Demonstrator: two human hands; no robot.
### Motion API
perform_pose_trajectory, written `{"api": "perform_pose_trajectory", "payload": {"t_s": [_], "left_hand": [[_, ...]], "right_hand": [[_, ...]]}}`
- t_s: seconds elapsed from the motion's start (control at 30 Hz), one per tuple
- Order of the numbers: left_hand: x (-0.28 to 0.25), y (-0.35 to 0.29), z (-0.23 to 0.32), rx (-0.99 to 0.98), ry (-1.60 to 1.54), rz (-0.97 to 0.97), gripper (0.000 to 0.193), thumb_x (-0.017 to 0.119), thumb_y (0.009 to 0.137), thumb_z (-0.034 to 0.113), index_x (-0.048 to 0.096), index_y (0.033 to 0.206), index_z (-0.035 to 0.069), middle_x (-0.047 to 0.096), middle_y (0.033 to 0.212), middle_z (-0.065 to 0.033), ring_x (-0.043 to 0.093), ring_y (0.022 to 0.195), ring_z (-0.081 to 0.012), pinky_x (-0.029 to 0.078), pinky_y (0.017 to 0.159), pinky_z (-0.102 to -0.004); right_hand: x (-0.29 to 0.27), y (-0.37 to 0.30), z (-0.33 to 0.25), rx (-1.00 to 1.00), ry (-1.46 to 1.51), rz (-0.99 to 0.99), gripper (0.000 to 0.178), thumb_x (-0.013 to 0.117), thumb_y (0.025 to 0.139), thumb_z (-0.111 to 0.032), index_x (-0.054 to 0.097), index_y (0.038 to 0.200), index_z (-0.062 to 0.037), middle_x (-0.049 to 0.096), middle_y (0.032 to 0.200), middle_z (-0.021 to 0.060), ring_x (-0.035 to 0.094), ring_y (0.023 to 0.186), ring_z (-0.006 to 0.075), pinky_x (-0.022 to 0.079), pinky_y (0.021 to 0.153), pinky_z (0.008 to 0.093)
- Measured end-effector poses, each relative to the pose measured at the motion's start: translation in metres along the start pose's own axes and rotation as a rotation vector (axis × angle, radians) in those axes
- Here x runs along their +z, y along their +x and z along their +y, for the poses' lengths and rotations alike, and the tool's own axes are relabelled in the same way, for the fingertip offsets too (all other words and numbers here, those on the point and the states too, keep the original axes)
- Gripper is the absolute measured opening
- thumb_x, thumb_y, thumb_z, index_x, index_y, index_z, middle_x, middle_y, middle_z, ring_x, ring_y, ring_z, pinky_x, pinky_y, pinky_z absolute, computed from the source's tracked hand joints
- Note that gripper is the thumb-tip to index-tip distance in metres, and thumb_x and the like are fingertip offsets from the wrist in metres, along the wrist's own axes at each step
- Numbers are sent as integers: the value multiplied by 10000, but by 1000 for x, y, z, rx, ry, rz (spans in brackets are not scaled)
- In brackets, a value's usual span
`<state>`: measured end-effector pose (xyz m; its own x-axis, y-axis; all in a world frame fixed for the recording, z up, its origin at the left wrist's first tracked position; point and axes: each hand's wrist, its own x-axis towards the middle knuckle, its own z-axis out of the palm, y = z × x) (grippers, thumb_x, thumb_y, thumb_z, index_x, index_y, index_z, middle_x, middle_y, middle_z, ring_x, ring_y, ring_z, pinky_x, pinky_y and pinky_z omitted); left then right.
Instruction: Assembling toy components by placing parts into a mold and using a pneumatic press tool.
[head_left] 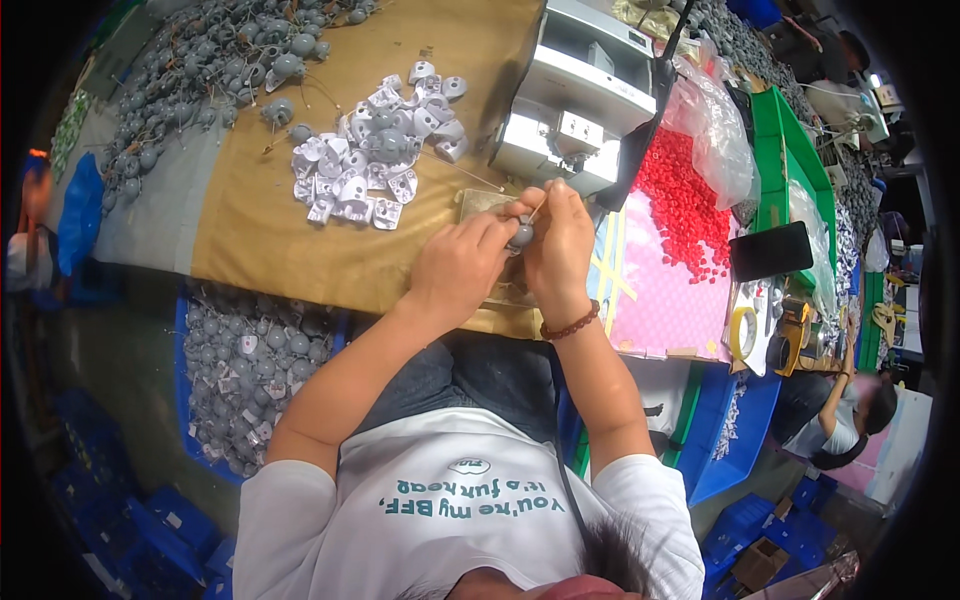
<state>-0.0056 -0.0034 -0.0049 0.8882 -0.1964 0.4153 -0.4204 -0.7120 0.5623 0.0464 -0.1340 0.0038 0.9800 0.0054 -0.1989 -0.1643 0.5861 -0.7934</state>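
Observation:
In front of the white bench machine (575,130), both my hands meet over a small grey ball-shaped part (521,236). My left hand (462,262) pinches it from the left, with bent fingers. The fingers of my right hand (560,240), with a dark red bead bracelet at its wrist, are closed around its other side and at a thin pale strand above it. Fingers hide most of the piece. To the left lies a heap of small white plastic housings (345,178), with a few grey balls on top.
Many grey balls with wires (240,60) cover the table's far left. Red small parts (680,190) lie on a pink sheet to the right, near a dark phone (772,250) and yellow tape roll (743,332). A blue bin (184,365) of grey parts stands below the table edge.

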Motion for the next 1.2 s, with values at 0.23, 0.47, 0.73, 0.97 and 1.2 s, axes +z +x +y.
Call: {"api": "perform_pose_trajectory", "payload": {"t_s": [0.23,0.47,0.73,0.97,1.2], "left_hand": [[-19,-9,5,-95,-146,-78,365,669,848,17,599,1204,58,572,1011,-115,630,898,-339,524,732,-401],[-197,-49,-11,-184,-229,-1015,371,684,837,80,639,1201,28,654,1089,-160,631,1026,-346,515,860,-425],[-136,-21,-70,-169,275,-87,308,685,821,30,662,1128,43,619,1084,-143,566,1060,-352,463,937,-423],[-107,-14,-105,-124,314,-105,291,682,794,9,671,1083,37,595,1052,-161,531,1031,-358,443,913,-452],[-109,-4,-96,-157,347,-134,271,683,802,-1,653,1069,29,565,1123,-180,531,1071,-369,445,927,-443]], "right_hand": [[-3,4,-6,178,79,-140,216,468,1064,-221,539,1031,-20,664,939,147,665,847,250,555,794,383],[-34,-6,-57,190,-397,-612,270,518,1044,-179,586,1187,38,681,1117,166,669,1035,220,538,924,341],[-72,-25,-59,178,-674,-571,215,576,1014,-117,595,1175,24,691,1077,115,663,1005,173,527,896,304],[-142,-39,-100,-246,-1364,-247,133,622,946,-58,654,1066,-12,701,946,89,684,869,200,530,731,325],[-196,-17,-125,-630,-1832,41,106,639,882,-58,644,985,-33,649,917,154,633,861,349,515,727,432]]}}
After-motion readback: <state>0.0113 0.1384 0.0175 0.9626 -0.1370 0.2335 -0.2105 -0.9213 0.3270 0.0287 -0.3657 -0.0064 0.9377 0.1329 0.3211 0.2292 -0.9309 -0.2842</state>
